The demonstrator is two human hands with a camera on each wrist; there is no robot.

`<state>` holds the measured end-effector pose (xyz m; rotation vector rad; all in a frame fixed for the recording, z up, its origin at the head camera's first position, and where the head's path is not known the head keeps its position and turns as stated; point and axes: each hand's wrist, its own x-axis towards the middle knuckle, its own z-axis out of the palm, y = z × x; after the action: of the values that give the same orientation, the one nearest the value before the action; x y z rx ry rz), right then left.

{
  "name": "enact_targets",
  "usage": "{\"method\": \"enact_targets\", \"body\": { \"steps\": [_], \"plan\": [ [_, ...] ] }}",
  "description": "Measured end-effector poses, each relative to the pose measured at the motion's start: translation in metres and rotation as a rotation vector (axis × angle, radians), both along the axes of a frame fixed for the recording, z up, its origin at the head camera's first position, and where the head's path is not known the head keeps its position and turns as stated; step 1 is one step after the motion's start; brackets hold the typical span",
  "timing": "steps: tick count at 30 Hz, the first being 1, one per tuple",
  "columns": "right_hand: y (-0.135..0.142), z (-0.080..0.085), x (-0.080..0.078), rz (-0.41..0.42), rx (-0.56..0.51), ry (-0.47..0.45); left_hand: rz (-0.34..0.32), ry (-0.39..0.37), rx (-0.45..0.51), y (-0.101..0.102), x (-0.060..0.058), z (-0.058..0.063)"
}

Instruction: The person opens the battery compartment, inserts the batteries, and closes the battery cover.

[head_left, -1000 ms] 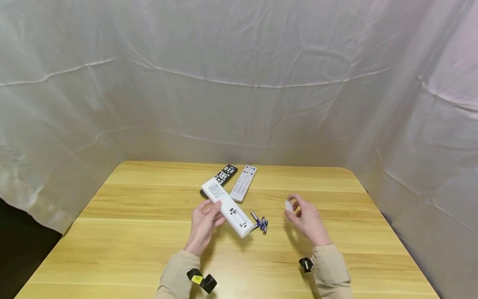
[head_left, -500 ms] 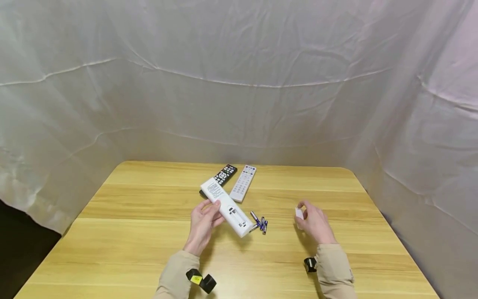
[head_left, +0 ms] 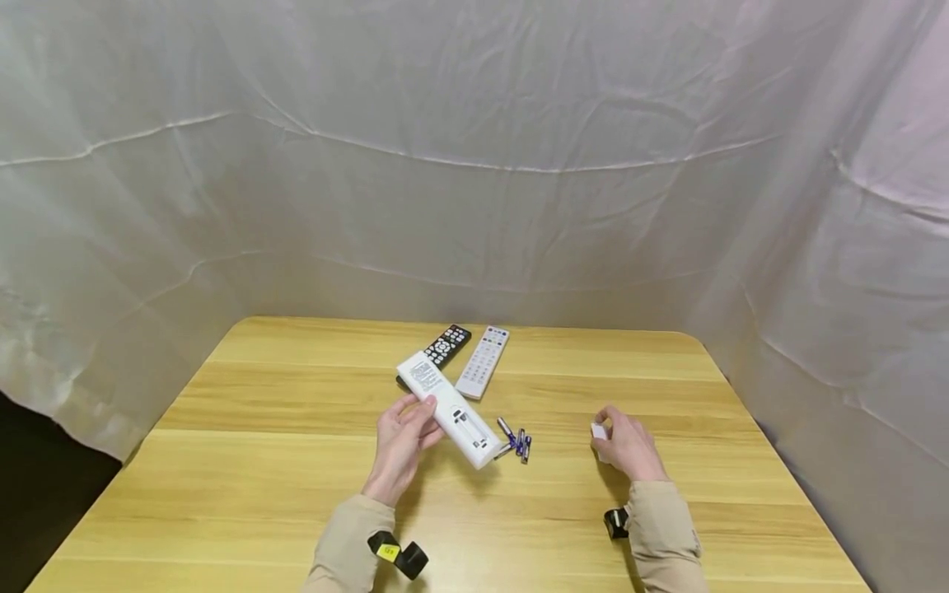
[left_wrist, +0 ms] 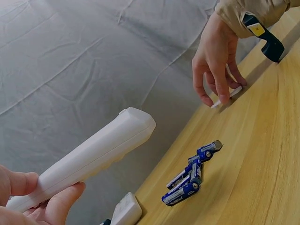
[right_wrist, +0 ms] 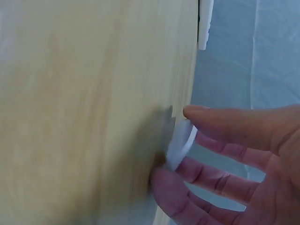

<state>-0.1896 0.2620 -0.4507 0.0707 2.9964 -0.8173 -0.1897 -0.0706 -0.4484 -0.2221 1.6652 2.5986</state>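
My left hand (head_left: 400, 441) grips a white remote control (head_left: 441, 395) above the table, its labelled back facing up. The uncovered battery compartment (head_left: 469, 428) shows in that back, with no battery visible in it. To the right, my right hand (head_left: 630, 445) pinches a small white battery cover (head_left: 599, 431) between thumb and fingers. In the left wrist view the cover (left_wrist: 216, 104) is down at the tabletop; the right wrist view shows the cover (right_wrist: 180, 143) tilted at the fingertips. Several blue and silver batteries (head_left: 521, 443) lie close together between the hands.
A black remote control (head_left: 449, 342) lies at the back, partly hidden by the held one. Beside it rests another white remote control (head_left: 483, 362), buttons up. The wooden table (head_left: 296, 469) has grey fabric (head_left: 474, 165) hanging behind it and at its sides.
My right hand has moved to the right and down toward the tabletop with the battery cover. The left hand and its remote control have hardly moved.
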Motion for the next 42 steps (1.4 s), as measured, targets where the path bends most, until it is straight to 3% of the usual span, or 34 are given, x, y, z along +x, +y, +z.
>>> {"method": "enact_targets", "body": {
  "steps": [18, 25, 34, 42],
  "plan": [
    [0.001, -0.002, 0.001, -0.035, 0.053, -0.013, -0.003, 0.006, 0.0, -0.002, 0.001, -0.003],
    [-0.011, 0.005, 0.002, 0.002, 0.082, 0.089, 0.009, 0.008, 0.014, -0.002, 0.0, -0.002],
    [-0.035, 0.006, 0.002, 0.078, -0.041, 0.045, 0.003, 0.015, 0.022, -0.001, -0.001, 0.0],
    [-0.058, 0.004, 0.006, 0.08, -0.193, -0.052, 0.01, 0.007, 0.014, -0.002, -0.001, -0.002]
  ]
}}
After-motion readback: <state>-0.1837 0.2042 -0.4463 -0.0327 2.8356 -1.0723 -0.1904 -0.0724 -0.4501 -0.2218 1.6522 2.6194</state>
